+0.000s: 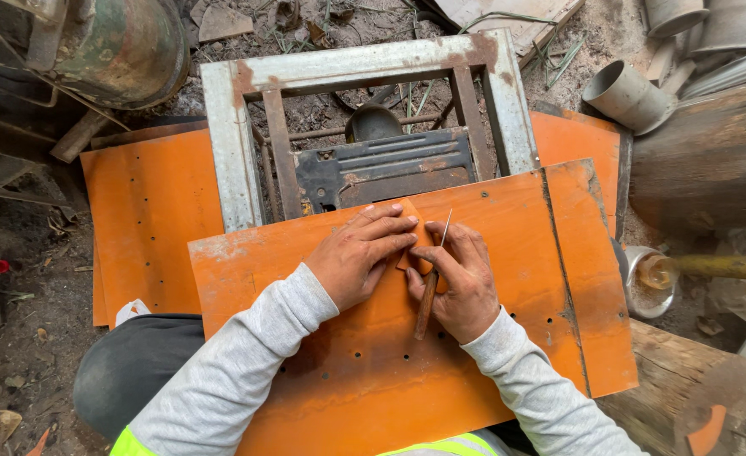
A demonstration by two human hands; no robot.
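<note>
While the left hand (361, 255) presses a small orange piece (413, 241) flat, the right hand (460, 279) grips a wooden-handled awl (429, 297).

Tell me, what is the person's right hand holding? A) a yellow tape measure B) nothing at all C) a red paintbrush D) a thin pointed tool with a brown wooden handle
D: the right hand grips a thin pointed tool with a brown wooden handle, its metal tip up, over the orange board, while the left hand presses a small orange piece flat.

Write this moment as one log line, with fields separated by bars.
left hand: flat on small orange piece | right hand: holds thin tool | surface: orange board | behind: rusty metal frame
</note>
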